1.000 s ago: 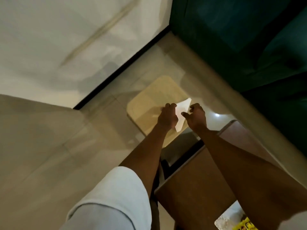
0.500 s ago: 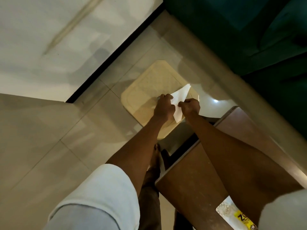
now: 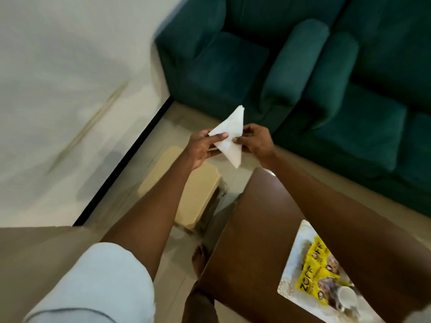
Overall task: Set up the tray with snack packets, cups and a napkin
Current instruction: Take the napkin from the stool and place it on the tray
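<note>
A white napkin (image 3: 229,136), folded into a triangle, is held up in the air between both hands. My left hand (image 3: 203,145) pinches its left edge and my right hand (image 3: 255,141) pinches its right edge. Lower right, a pale patterned tray (image 3: 295,264) lies on the brown wooden table (image 3: 251,241). On the tray lie yellow snack packets (image 3: 314,276) and a white cup (image 3: 347,297), partly hidden by my right forearm.
A cream plastic stool (image 3: 193,197) stands on the tiled floor below my hands. A teal sofa (image 3: 303,73) fills the upper right. A white wall (image 3: 70,89) runs along the left. My bare foot (image 3: 199,257) is next to the table edge.
Both hands have lifted the napkin off the stool top and up into the air. The view has swung up and right, bringing the sofa and the tray into sight.
</note>
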{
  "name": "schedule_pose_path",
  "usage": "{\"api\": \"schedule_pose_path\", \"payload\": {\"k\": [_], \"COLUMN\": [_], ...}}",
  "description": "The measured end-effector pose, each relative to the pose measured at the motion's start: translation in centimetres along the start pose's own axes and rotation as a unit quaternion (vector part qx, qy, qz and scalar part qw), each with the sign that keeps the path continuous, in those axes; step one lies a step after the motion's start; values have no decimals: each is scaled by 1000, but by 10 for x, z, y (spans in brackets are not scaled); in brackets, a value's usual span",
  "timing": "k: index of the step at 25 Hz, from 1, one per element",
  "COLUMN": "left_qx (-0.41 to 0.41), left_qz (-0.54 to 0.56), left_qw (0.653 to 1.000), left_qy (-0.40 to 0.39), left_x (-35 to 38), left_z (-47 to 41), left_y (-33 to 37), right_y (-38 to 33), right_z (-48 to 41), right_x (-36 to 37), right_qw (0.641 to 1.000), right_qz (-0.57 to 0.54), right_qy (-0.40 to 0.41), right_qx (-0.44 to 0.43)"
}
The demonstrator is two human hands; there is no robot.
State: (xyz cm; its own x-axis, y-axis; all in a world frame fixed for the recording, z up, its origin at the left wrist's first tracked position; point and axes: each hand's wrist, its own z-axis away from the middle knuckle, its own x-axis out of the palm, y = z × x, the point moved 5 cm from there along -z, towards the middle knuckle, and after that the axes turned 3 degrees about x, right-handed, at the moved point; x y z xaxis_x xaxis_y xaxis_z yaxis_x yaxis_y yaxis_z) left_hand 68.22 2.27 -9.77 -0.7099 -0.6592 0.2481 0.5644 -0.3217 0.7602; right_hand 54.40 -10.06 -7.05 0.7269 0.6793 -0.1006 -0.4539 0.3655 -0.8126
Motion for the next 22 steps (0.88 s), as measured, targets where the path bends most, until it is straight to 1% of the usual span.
{"api": "schedule_pose_path", "payload": {"k": [3, 7, 9, 13, 15, 17, 20, 22], "left_qx": [40, 124, 157, 226, 251, 263, 232, 201], "left_qz": [-21, -67, -88, -124, -136, -149, -172, -189], "left_qw": [998, 985, 974, 945, 933, 926, 929, 932], "left_qy": [-47, -103, -136, -203, -218, -226, -233, -234], "left_x": [104, 257, 330, 485, 547, 600, 656, 670], "left_z": [43, 138, 184, 283, 320, 346, 369, 368], "left_y": [39, 89, 112, 131, 130, 115, 53, 7], "right_y": [-47, -108, -134, -156, -158, -144, -84, -36], "right_z": [66, 184, 245, 377, 430, 471, 509, 513], "right_x": [-87, -218, -284, -429, -483, -527, -582, -604], "right_qw": [997, 984, 972, 941, 929, 922, 924, 927], "right_qz": [-17, -58, -86, -122, -134, -138, -139, -150], "right_qy": [50, 113, 144, 213, 228, 242, 266, 273], "right_qx": [-50, -122, -163, -231, -258, -269, -237, -207]}}
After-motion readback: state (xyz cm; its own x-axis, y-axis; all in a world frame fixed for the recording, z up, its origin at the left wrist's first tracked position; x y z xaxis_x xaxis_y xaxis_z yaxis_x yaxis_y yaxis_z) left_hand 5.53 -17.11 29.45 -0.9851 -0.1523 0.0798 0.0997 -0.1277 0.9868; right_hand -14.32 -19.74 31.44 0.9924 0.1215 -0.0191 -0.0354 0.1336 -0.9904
